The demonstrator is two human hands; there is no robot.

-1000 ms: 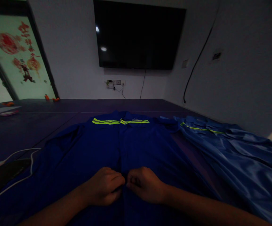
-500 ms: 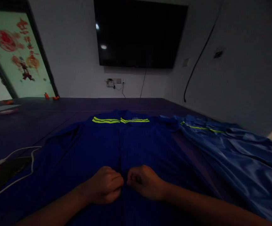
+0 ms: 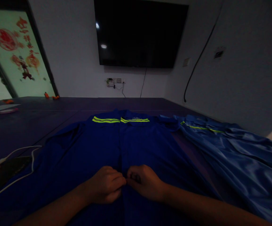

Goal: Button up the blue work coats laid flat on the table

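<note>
A dark blue work jacket (image 3: 98,141) with yellow and grey reflective stripes across the chest lies spread out, collar away from me. At its front opening, low on the body, my left hand (image 3: 107,184) and my right hand (image 3: 146,182) meet. Both are closed, fingertips pinched at the edge of the placket. The left fingers touch or nearly touch the right ones. Whatever small part of the front edge they hold is hidden by the fingers and the dim light.
To the right lies a second, lighter blue garment (image 3: 234,150) with a thin yellow stripe. At left, a black phone-like slab (image 3: 11,168) and a white cable (image 3: 34,160) rest beside the sleeve. A television (image 3: 140,34) hangs on the far wall.
My left hand has shifted slightly right, so its fingertips now meet my right hand's, closing the small gap between them. The jacket lies as before.
</note>
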